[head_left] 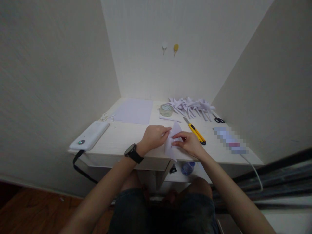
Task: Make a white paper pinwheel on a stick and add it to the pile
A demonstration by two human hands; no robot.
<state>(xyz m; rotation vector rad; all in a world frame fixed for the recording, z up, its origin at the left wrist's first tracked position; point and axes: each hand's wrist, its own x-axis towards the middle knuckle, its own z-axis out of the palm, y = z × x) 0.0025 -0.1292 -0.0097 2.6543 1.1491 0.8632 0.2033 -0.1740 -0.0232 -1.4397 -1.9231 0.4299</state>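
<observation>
Both my hands hold a folded piece of white paper (172,143) above the front edge of a white desk (122,138). My left hand (153,136), with a black watch on its wrist, pinches the paper's upper left side. My right hand (189,143) grips its right side with the fingers bent over a fold. The paper's lower point hangs past the desk edge.
A yellow utility knife (195,130) lies just right of my hands. Behind are a tape roll (166,110), a flat sheet of paper (134,111), a heap of folded paper pieces (191,106) and black scissors (219,120). A white power bank (89,136) sits at the left corner.
</observation>
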